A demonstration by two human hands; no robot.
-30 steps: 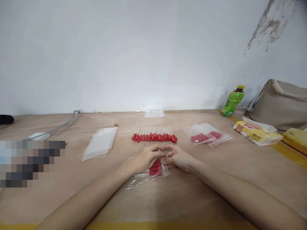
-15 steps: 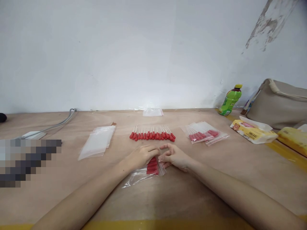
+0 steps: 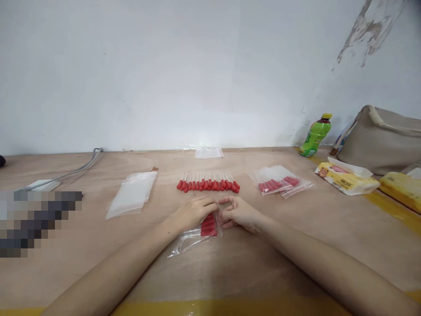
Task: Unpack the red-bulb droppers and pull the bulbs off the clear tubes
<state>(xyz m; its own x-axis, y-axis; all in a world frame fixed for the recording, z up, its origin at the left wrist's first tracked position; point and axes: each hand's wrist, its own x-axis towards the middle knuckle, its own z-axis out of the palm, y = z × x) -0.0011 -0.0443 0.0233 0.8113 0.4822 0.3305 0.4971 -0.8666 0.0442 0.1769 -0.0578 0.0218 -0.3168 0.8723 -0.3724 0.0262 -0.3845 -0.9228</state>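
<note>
A clear plastic bag (image 3: 194, 239) with several red-bulbed droppers inside lies on the wooden table (image 3: 296, 245) in front of me. My left hand (image 3: 194, 213) is closed, pinching the bag's top edge. My right hand (image 3: 239, 213) is closed on the same edge, fingertips almost touching the left ones. Just beyond my hands a row of loose red-bulbed droppers (image 3: 208, 184) lies side by side. Filled bags of droppers (image 3: 279, 182) rest to the right of the row. A stack of empty clear bags (image 3: 133, 198) sits to the left.
A green bottle with a yellow cap (image 3: 315, 135) stands by the wall at right, beside a beige bag (image 3: 384, 139). A yellow tissue pack (image 3: 347, 181) lies near it. Another clear bag (image 3: 208, 152) lies by the wall. A grey cable (image 3: 75, 171) runs at far left.
My hands and the bag have stayed in the same place, fingers working along the bag's top edge. The view has shifted slightly.
</note>
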